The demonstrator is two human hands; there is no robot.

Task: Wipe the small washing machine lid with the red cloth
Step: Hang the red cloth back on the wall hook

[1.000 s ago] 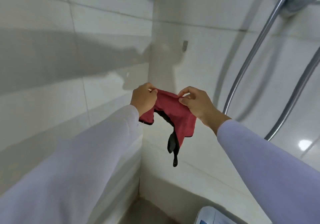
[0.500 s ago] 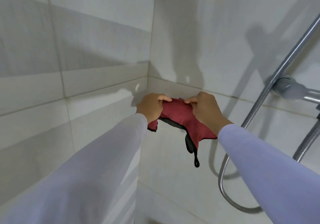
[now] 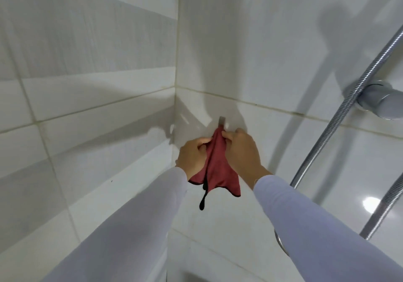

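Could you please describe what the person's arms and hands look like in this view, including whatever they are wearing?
Both arms are covered by long, close-fitting sleeves of smooth pale lavender-white fabric, the left sleeve and the right sleeve, each ending at the wrist. The left hand and the right hand are bare: no gloves, rings or watch show. The sleeves carry no visible print, cuff trim or markings.

Both hands are gripping the red cloth [image 3: 214, 168] against the tiled wall [image 3: 272, 52]: left hand [image 3: 193, 158], right hand [image 3: 243, 150], its top meeting a small metal hook [image 3: 221, 120].
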